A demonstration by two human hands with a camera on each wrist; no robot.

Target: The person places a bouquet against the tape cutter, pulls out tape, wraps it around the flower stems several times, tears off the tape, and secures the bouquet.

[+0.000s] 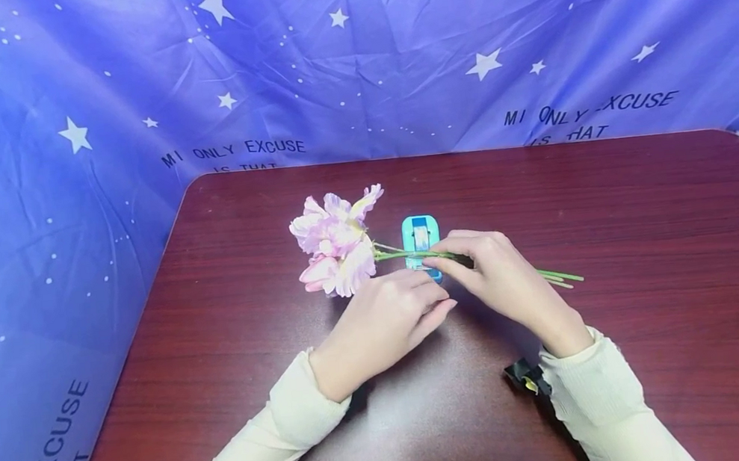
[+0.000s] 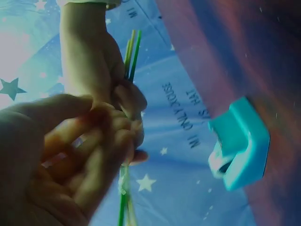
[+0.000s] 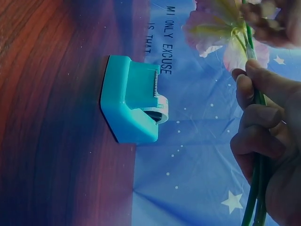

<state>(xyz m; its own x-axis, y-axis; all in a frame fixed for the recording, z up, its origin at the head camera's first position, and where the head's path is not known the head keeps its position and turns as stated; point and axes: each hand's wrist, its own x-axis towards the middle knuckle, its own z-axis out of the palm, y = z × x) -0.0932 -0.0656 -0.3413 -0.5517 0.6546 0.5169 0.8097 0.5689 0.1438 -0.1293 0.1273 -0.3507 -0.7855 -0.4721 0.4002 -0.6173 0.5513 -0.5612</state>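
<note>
Pink and lilac flowers [image 1: 333, 245] lie sideways, blossoms to the left and green stems [image 1: 560, 278] to the right. My right hand [image 1: 506, 280] grips the stems, with thumb and fingers curled round them in the right wrist view. Clear tape [image 2: 123, 181] is on the stems just beyond the right fingers. Close by, my left hand [image 1: 386, 323] hovers below the stems, its fingers loosely bent and nothing visible in it; in the right wrist view it is blurred. Behind the stems stands a turquoise tape dispenser [image 3: 124, 103] with a roll of tape and a toothed cutter.
The dark red wooden table [image 1: 647, 231] has its far edge against a blue starry cloth [image 1: 351, 59]. A small black object [image 1: 527, 378] with a yellow mark is beside the right sleeve cuff.
</note>
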